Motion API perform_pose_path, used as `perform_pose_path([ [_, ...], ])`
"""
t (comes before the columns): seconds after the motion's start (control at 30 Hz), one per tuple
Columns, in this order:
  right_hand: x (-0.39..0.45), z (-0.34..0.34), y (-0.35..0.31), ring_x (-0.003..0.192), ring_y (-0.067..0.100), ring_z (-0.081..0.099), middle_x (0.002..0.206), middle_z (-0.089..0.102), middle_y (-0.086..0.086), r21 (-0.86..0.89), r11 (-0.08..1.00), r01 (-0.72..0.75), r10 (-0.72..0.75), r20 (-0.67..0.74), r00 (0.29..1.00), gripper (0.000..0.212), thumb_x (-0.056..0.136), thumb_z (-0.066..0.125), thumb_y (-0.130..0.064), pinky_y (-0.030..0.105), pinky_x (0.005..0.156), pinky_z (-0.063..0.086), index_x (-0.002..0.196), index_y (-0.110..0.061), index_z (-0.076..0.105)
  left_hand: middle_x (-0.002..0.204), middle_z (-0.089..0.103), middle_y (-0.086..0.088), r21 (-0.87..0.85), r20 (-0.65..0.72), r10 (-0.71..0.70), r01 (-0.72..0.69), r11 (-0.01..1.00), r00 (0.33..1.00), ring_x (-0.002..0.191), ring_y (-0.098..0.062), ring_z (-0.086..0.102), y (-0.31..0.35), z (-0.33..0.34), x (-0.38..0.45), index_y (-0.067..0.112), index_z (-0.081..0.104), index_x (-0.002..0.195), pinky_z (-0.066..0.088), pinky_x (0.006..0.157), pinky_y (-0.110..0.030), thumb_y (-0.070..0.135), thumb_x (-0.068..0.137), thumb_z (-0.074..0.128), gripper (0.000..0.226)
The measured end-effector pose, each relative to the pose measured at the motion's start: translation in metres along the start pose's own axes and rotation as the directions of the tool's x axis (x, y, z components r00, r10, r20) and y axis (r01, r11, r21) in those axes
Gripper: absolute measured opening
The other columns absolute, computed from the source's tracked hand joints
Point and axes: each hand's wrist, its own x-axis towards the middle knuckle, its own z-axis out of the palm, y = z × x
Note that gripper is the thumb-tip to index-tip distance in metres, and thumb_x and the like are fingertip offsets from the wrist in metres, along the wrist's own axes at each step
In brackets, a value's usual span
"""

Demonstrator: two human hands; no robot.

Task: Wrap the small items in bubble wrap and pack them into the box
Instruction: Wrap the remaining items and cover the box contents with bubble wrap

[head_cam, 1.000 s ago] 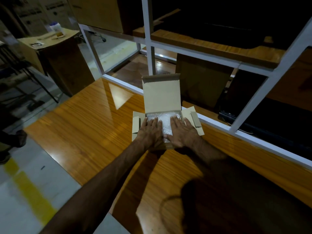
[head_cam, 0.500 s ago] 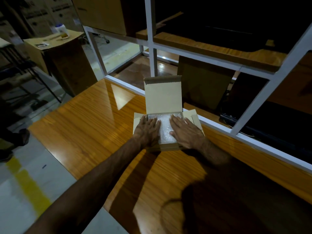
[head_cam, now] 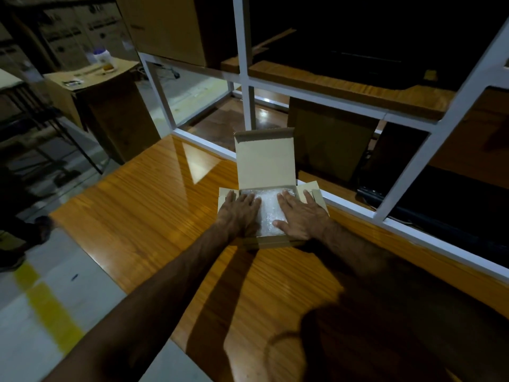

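Pressing flat with fingers spread and gripping nothing, the left hand (head_cam: 239, 213) and right hand (head_cam: 302, 216) pin the bubble wrap (head_cam: 266, 213) inside the box (head_cam: 272, 241), evidently so its upright lid (head_cam: 265, 161) can close.

Tabletop (head_cam: 154, 216) – glossy wood veneer; box (head_cam: 265, 161) matt cardboard; bubble wrap (head_cam: 265, 213) shiny clear plastic; frame (head_cam: 243, 59) white-painted metal.

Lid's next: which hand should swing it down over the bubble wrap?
Probably the right hand. Its fingertips lie nearer the foot of the upright lid, while the left hand sits flatter on the bubble wrap and can hold it down.
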Motion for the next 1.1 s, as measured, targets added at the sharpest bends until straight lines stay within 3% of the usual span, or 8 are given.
perform_pose_path([
  [0.07, 0.004, 0.0, 0.005, 0.164, 0.024, 0.0, 0.177, -0.003, 0.011, -0.058, 0.998, 0.014, -0.014, 0.001, 1.0, 0.102, 0.097, 0.01, -0.082, 0.06, 0.128, -0.009, 0.168, -0.01, -0.007, 0.175, 0.006, -0.016, 0.005, 0.017, -0.007, 0.007, 1.0, 1.0, 0.161, -0.036, 0.01, -0.001, 0.003, 0.001, 0.015, 0.004, 0.167, 0.007, 0.128, -0.063, 0.067, 0.1, 0.046, 0.094],
  [0.2, 0.012, -0.007, 0.019, 0.164, 0.028, 0.01, 0.177, 0.008, 0.012, -0.227, 0.972, 0.055, -0.054, 0.013, 0.998, 0.141, 0.062, -0.015, -0.1, 0.068, 0.124, -0.012, 0.168, -0.009, 0.0, 0.175, 0.002, -0.014, -0.001, 0.035, -0.028, 0.028, 1.0, 0.999, 0.162, -0.036, 0.004, -0.002, 0.001, 0.003, 0.016, 0.002, 0.167, 0.004, 0.127, -0.064, 0.069, 0.1, 0.046, 0.097],
  [0.33, 0.013, 0.001, 0.017, 0.164, 0.028, 0.003, 0.177, 0.002, 0.013, -0.22, 0.975, 0.036, -0.033, 0.016, 0.999, 0.125, 0.082, 0.01, -0.097, 0.065, 0.125, -0.009, 0.168, -0.007, -0.005, 0.175, 0.005, -0.017, -0.038, 0.047, -0.022, 0.024, 0.999, 0.999, 0.162, -0.035, 0.007, 0.0, -0.003, 0.002, 0.01, 0.003, 0.166, 0.007, 0.129, -0.06, 0.067, 0.1, 0.049, 0.099],
  [0.63, 0.015, -0.012, 0.012, 0.164, 0.025, 0.008, 0.178, 0.006, 0.01, -0.138, 0.99, 0.005, 0.0, 0.033, 0.999, 0.113, 0.091, 0.024, -0.09, 0.068, 0.125, -0.01, 0.169, -0.011, 0.001, 0.17, 0.026, -0.018, -0.024, 0.015, -0.044, 0.044, 0.999, 0.999, 0.157, -0.035, 0.025, 0.002, -0.016, 0.003, 0.01, 0.022, 0.163, 0.014, 0.127, -0.062, 0.066, 0.098, 0.054, 0.092],
  [0.8, -0.002, -0.007, 0.011, 0.164, 0.026, 0.006, 0.178, 0.006, 0.009, -0.052, 0.998, -0.024, 0.021, -0.052, 0.998, 0.096, 0.099, 0.02, -0.081, 0.071, 0.124, -0.007, 0.169, -0.017, 0.006, 0.164, 0.036, -0.016, -0.027, -0.057, -0.08, 0.079, 0.997, 0.995, 0.156, -0.035, 0.026, 0.006, -0.021, -0.015, 0.013, 0.035, 0.155, 0.007, 0.126, -0.066, 0.06, 0.098, 0.057, 0.077],
  [0.9, -0.018, -0.002, 0.006, 0.164, 0.023, 0.007, 0.177, 0.009, 0.008, 0.053, 0.998, -0.042, 0.049, -0.144, 0.988, 0.078, 0.105, 0.031, -0.069, 0.069, 0.125, -0.007, 0.167, -0.023, 0.022, 0.167, 0.031, -0.015, -0.096, -0.162, -0.127, 0.112, 0.989, 0.979, 0.159, -0.035, 0.019, 0.011, -0.027, -0.037, 0.017, 0.037, 0.156, 0.006, 0.126, -0.067, 0.053, 0.103, 0.053, 0.066],
  [1.0, -0.033, 0.009, -0.002, 0.161, 0.021, 0.016, 0.174, 0.024, 0.006, 0.237, 0.969, -0.069, 0.144, -0.315, 0.938, 0.057, 0.107, 0.044, -0.055, 0.062, 0.126, -0.001, 0.155, -0.025, 0.048, 0.168, 0.03, -0.013, -0.303, -0.285, -0.233, 0.143, 0.942, 0.93, 0.16, -0.036, 0.017, 0.015, -0.019, -0.06, 0.02, 0.038, 0.158, 0.01, 0.126, -0.065, 0.049, 0.105, 0.048, 0.06],
  [1.1, -0.043, 0.019, -0.013, 0.156, 0.022, 0.029, 0.165, 0.042, 0.006, 0.411, 0.909, -0.068, 0.277, -0.476, 0.835, 0.043, 0.104, 0.058, -0.043, 0.057, 0.123, 0.011, 0.141, -0.022, 0.065, 0.161, 0.044, -0.017, -0.565, -0.437, -0.464, 0.167, 0.808, 0.771, 0.151, -0.037, 0.036, 0.025, -0.003, -0.078, 0.015, 0.045, 0.155, 0.035, 0.12, -0.059, 0.046, 0.105, 0.048, 0.059],
])
